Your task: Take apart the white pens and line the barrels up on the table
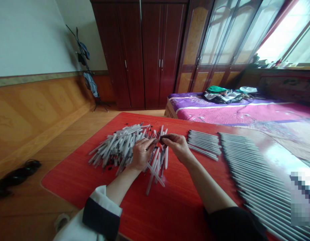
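Observation:
My left hand (142, 153) and my right hand (178, 147) meet over the table's middle, thumbs and fingers pinched with the tips almost touching. Something small and dark shows at the fingertips; blur and the fingers hide what it is. Under and beside my hands lie loose whitish plastic pen tubes (157, 164), some with thin dark rods among them. A large jumbled heap of similar tubes (120, 144) spreads to the left of my left hand. Right of my right hand, a short row of black-ended pens (204, 142) lies side by side.
A longer row of black-ended pens (260, 174) runs down the right of the red table (180, 207). Beyond stand a bed (220, 112) with folded cloth on it, dark wardrobes (142, 60) and a coat rack (87, 67). A black object (19, 175) lies on the floor at left.

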Demonstrator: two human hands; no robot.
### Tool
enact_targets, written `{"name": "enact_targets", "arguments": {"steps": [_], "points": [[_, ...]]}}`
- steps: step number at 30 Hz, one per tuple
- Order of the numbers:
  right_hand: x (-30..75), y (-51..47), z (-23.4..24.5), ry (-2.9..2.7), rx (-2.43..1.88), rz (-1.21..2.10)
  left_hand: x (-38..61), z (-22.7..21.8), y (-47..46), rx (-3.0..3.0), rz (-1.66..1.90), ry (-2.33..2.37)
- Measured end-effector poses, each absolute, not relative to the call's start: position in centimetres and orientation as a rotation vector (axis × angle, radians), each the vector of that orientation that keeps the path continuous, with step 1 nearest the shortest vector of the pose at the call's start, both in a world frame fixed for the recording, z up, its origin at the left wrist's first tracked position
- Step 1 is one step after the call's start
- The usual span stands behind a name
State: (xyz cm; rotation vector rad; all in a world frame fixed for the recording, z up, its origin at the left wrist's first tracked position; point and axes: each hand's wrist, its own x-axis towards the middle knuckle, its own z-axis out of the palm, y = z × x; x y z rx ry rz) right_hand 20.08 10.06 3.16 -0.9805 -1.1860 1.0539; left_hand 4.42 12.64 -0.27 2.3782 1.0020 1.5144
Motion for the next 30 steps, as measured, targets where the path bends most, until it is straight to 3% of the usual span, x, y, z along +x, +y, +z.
{"name": "enact_targets", "arguments": {"steps": [30], "points": [[20.13,10.14,3.22,-1.445,-1.085,0.873,4.31,-0.55,12.83,2.49,1.479,1.065]]}}
